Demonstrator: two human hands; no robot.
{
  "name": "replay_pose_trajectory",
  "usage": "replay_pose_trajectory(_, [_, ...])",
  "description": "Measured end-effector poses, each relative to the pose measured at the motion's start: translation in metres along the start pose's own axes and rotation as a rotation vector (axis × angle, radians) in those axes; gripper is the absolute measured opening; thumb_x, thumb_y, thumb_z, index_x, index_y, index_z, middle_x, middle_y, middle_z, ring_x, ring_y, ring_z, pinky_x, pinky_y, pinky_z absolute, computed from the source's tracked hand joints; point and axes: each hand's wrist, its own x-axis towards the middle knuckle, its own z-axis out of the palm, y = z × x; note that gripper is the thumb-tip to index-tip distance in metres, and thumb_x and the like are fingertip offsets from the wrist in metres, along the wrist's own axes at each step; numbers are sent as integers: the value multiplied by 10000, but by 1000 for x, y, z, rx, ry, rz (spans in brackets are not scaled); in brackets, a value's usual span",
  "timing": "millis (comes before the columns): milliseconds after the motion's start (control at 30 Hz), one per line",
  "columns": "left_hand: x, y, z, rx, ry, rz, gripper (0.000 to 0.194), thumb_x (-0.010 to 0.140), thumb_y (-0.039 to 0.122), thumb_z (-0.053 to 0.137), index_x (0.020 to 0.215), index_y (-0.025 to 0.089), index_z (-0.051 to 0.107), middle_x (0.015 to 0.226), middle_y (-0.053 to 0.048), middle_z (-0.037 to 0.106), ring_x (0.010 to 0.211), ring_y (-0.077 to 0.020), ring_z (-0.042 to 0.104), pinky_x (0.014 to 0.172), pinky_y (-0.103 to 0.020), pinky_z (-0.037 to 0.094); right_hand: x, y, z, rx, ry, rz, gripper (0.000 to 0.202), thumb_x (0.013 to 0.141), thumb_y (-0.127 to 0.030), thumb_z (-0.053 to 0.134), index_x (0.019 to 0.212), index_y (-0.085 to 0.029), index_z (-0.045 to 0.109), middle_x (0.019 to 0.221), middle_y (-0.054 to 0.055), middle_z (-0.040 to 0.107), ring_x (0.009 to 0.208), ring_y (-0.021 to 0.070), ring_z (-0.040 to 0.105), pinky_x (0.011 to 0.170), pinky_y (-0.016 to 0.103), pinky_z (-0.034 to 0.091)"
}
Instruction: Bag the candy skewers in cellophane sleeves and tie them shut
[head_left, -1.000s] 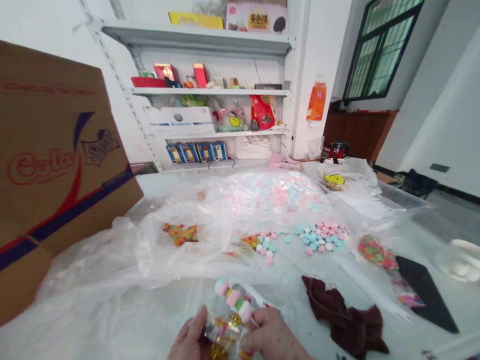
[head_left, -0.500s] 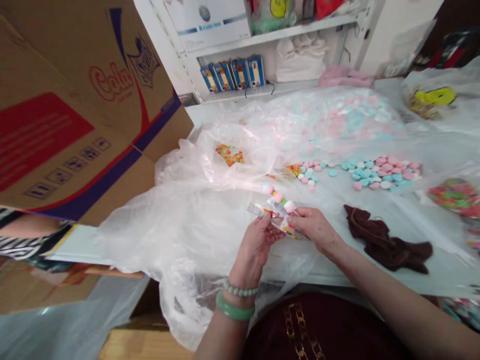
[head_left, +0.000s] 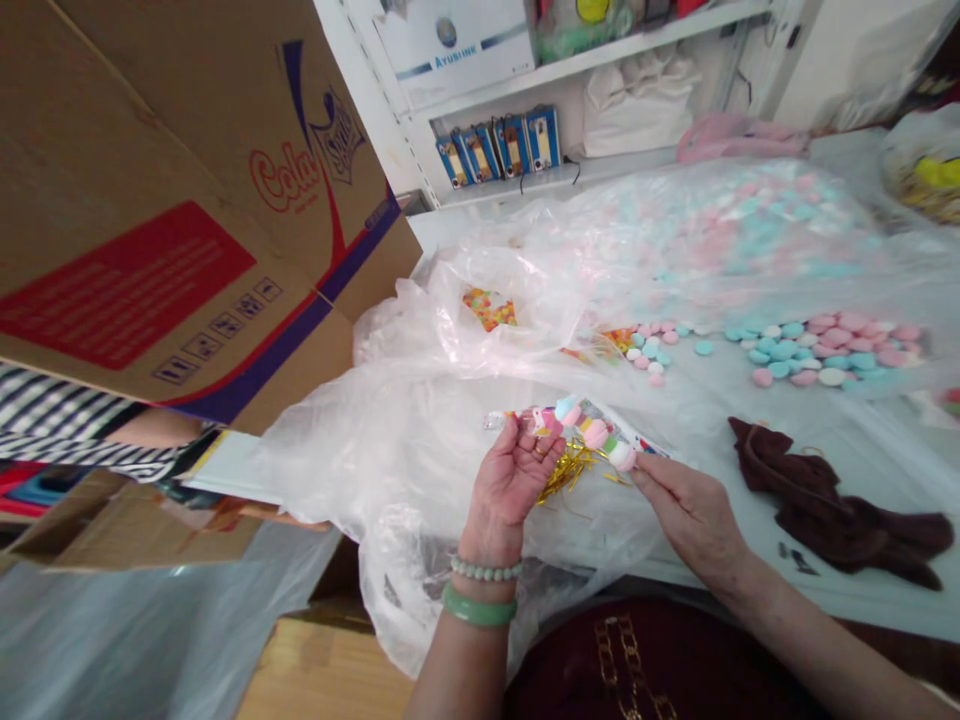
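Between my hands is a clear packet with a row of pink, white, green and blue marshmallows (head_left: 595,433). My left hand (head_left: 517,470) is palm up, its thumb and curled fingers on the packet's left part. My right hand (head_left: 694,510) pinches the right end by the white marshmallow. Printed wrapping shows behind the row; what else is inside I cannot make out. Gold twist ties (head_left: 566,475) lie on the plastic sheeting (head_left: 360,430) just below the packet. Loose pastel sweets (head_left: 832,348) lie beyond my right hand.
A large cardboard box (head_left: 187,180) stands at the left, with a person's striped sleeve (head_left: 67,415) beneath its edge. A big bag of pastel sweets (head_left: 750,230) lies at the back. A dark brown cloth (head_left: 832,500) is at the right. Shelves (head_left: 600,75) stand behind.
My right hand has moved right and the packet now stretches between my hands. The left hand has turned more palm up. The gold ties now show. The view has shifted left.
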Motion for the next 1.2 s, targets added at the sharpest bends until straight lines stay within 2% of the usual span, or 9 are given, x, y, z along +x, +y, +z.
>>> replay_pose_trajectory(267, [-2,6,-4,-55,-23,32,406,982,306,361,759,145,660,796,-89,737,842,-189,702,891,-404,517,0,1,3,-269,143,-285,273,956,-272,447,975,-159,696,930,76,743,762,167,688,674,240,489])
replay_pose_trajectory(433, [-3,9,-6,13,-10,104,353,974,273,383,840,137,681,754,-81,732,769,-178,701,892,-390,524,0,0,0,-491,269,-441,178,914,-199,543,992,-139,691,848,76,733,698,165,651,655,267,436])
replay_pose_trajectory(600, [-2,15,-8,57,5,197,326,968,262,397,867,130,677,780,-90,732,799,-188,700,868,-380,537,0,-3,-3,-603,251,-434,164,895,-188,571,996,-181,700,798,50,717,706,156,621,643,278,398])
replay_pose_trajectory(700, [-2,18,-13,113,-31,194,291,959,260,423,914,127,678,792,-92,728,779,-180,694,845,-372,547,0,-2,-4,-626,223,-413,185,897,-186,559,1012,-198,703,816,48,718,730,155,616,651,282,398])
replay_pose_trajectory(833, [-2,21,-19,190,-78,198,252,935,259,473,971,113,675,833,-101,724,746,-170,685,783,-331,563,1,-3,-6,-639,212,-460,180,884,-167,565,986,-193,711,826,55,712,737,165,610,640,294,390])
replay_pose_trajectory(1100, [-2,23,-24,340,-77,364,189,870,237,569,930,100,685,824,-88,713,738,-175,683,722,-297,564,3,-7,-8,-637,219,-489,186,886,-151,557,943,-199,727,746,49,689,686,166,598,599,287,377])
replay_pose_trajectory(1200, [-3,21,-24,370,-96,345,194,878,234,556,919,94,683,816,-93,717,720,-175,687,741,-306,562,1,-4,-4,-572,220,-439,190,896,-180,549,930,-202,735,799,61,709,706,163,627,603,269,412])
